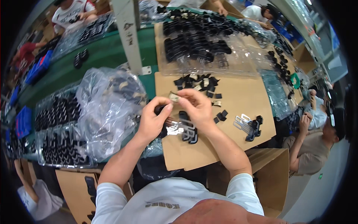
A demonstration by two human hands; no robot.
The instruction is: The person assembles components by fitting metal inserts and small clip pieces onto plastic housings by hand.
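Note:
Between the fingertips of both hands is a small beige-faced pad (174, 97) with a dark edge. My right hand (197, 109) pinches it from the right, and my left hand (153, 117) closes on its left side. Below the left thumb are metal prongs (174, 128) of a black part; whether my left palm also bears it cannot be made out. Under my right wrist lies a black part with hooked prongs (189, 128). Loose black and beige pads (199, 81) lie in a pile beyond my hands, on a cardboard sheet (242, 89).
To the right rests another black pronged part (254, 128). Clear trays of black parts (197, 46) stand at the back, more trays (61, 130) at left beside a crumpled plastic bag (108, 112). A metal post (130, 41) rises behind. Several people work around; an open carton (270, 179) is below right.

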